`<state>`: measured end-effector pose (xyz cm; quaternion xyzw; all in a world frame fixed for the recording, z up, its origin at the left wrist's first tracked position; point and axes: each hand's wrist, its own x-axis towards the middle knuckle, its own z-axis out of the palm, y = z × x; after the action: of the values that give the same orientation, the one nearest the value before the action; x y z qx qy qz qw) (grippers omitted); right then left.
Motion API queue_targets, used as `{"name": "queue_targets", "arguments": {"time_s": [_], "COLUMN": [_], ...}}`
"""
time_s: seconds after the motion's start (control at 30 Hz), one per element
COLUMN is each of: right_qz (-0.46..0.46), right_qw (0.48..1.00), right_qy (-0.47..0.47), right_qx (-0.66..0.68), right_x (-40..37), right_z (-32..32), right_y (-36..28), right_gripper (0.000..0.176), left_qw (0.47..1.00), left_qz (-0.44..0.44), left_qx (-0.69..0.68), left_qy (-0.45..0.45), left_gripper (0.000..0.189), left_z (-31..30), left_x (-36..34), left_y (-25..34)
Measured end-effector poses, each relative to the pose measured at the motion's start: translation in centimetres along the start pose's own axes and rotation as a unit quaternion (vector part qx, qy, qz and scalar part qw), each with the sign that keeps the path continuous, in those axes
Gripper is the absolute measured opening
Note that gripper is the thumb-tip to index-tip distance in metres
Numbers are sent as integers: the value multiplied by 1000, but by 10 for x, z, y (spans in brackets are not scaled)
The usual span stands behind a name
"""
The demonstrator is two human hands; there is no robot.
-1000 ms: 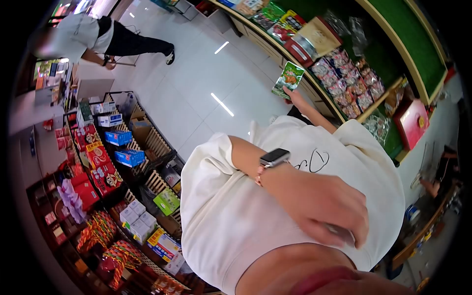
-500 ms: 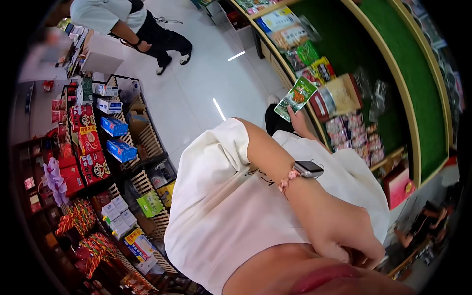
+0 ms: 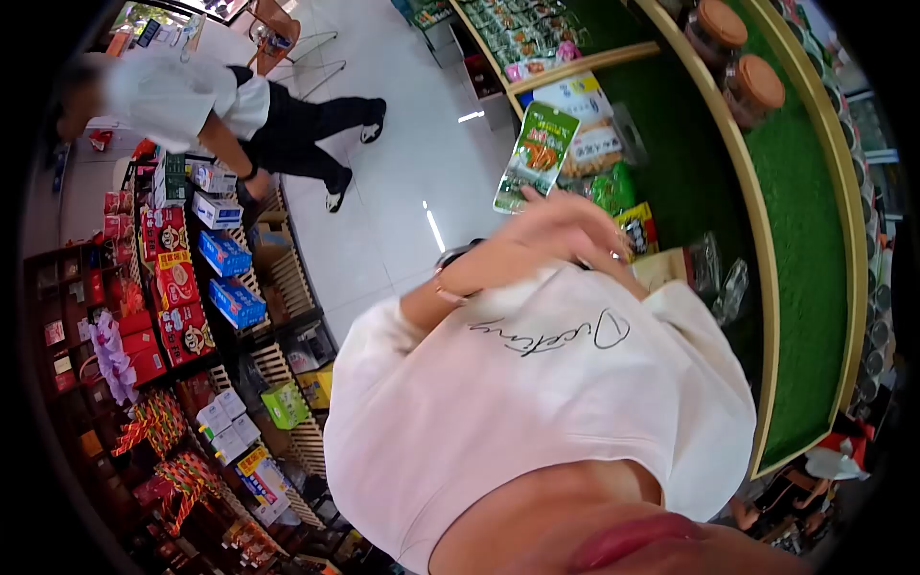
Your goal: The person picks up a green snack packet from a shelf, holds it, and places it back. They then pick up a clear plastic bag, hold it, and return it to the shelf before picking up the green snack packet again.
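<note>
A green-and-white food packet [image 3: 539, 153] stands tilted above my hands, its lower end at the fingers of my right hand [image 3: 533, 195]. Most of that hand is hidden behind my left hand [image 3: 565, 228], which crosses in front of it, slightly blurred. The fingers of my left hand point right and are apart, with nothing seen in them. Its wrist wears a dark watch [image 3: 460, 252] and a pinkish band.
A green-lined display shelf [image 3: 800, 287] with wooden rims curves along the right, holding snack packs [image 3: 594, 144] and lidded jars [image 3: 752, 86]. At left are slatted racks with boxes [image 3: 238, 299]. Another person [image 3: 182, 101] stands at upper left beside the racks.
My left hand has moved from near my chin up and forward across my right hand. The packet has shifted left and up. The other person has moved down in view, legs apart.
</note>
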<state>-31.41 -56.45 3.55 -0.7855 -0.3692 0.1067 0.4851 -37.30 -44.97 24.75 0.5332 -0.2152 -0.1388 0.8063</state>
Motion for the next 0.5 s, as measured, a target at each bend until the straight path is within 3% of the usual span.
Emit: {"name": "queue_targets", "arguments": {"time_s": [0.03,0.07,0.1,0.17,0.27,0.3,0.37,0.4,0.5], "right_qz": [49,98,148,160,176,187,197,199,172], "right_qw": [973,970,963,959,952,947,944,945,947], "right_qy": [53,31,11,-1,-42,-58,-76,-79,-100], "right_qx": [220,221,223,232,247,256,254,246,251], "right_x": [13,23,31,40,59,66,92,104,160], "right_z": [-6,-8,-9,-14,-22,-22,-23,-21,-10], "right_y": [-18,-19,-19,-22,-26,-27,-19,-13,-3], "right_gripper": [31,31,32,32,31,31,30,30,31], "left_qw": [984,938,907,880,902,905,922,914,927], "left_qz": [-11,-31,-10,-54,-179,-175,-190,-220,-201], "left_qx": [14,75,100,180,129,172,93,138,132], "left_qy": [178,338,409,437,370,347,323,311,287], "left_gripper": [22,17,16,15,21,24,26,28,27], "left_z": [-27,-53,-80,-121,-139,-145,-157,-163,-212], "left_x": [-7,-16,-29,-52,-50,-47,-29,-19,-12], "left_y": [-26,-48,-70,-106,-112,-120,-118,-104,-87]}}
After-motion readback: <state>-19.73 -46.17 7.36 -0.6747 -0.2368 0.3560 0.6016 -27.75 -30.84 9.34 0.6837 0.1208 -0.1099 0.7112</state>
